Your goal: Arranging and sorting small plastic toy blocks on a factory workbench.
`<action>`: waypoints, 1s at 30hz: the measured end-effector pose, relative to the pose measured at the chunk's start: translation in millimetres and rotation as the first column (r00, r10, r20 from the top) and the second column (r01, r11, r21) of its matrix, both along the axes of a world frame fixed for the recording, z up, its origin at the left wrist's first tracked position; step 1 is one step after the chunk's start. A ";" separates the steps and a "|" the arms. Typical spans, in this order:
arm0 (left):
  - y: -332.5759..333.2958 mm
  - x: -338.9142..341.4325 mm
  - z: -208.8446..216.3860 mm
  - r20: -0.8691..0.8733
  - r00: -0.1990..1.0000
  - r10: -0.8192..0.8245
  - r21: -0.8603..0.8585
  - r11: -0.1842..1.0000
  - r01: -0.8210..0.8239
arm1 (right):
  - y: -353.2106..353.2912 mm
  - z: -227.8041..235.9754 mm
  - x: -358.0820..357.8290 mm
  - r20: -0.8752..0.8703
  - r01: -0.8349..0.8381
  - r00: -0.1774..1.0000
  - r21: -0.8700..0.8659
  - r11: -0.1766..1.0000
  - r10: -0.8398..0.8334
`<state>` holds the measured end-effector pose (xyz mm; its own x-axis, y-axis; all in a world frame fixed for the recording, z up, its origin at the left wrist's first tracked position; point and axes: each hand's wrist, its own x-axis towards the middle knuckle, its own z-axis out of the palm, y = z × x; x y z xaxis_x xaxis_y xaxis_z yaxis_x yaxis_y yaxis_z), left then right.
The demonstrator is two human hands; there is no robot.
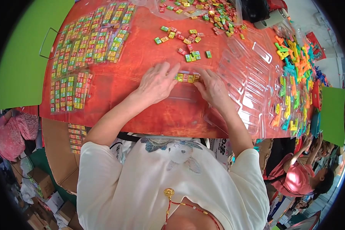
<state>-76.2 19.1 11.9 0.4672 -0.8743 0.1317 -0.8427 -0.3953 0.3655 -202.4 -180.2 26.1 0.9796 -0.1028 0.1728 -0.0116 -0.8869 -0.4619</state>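
A short row of tiny yellow boxes (186, 78) sits between my hands on the red table, in what looks like a clear plastic tray (183, 94). At the row's left end, my left hand (160, 82) has its fingers bent in and pressed to the boxes; its fingertips are slightly blurred. The thumb and forefinger of my right hand (213, 89) close round the right end. Just beyond lie loose little boxes (188, 41) in red, yellow and green. What my palms cover is hidden.
Filled clear trays (90, 42) lie in rows at the left. Empty clear trays (247, 86) overlap at the right, beside colourful plastic toys (297, 63). A heap of small boxes (224, 17) is at the back. A cardboard carton (59, 159) stands below the left edge; another person (295, 176) is at right.
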 end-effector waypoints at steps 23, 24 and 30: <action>-14.1 2.1 -14.0 0.089 0.988 -0.126 -0.014 0.992 0.127 | -36.1 -25.4 60.3 0.134 0.201 0.975 -0.170 0.965 -0.179; -17.2 2.2 -16.4 0.073 0.989 -0.133 0.018 0.991 0.132 | -31.1 -21.3 55.2 0.131 0.197 0.976 -0.171 0.965 -0.176; -13.6 4.4 -29.3 -0.020 0.996 -0.084 -0.050 0.995 0.083 | -1.0 -18.2 25.8 0.038 0.187 0.982 -0.224 0.956 -0.183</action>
<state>-71.8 5.5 -17.5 0.3965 -0.9030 0.1656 -0.8635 -0.3055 0.4014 -176.5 -181.3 7.9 0.9440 -0.2380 0.2285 -0.1790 -0.9512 -0.2512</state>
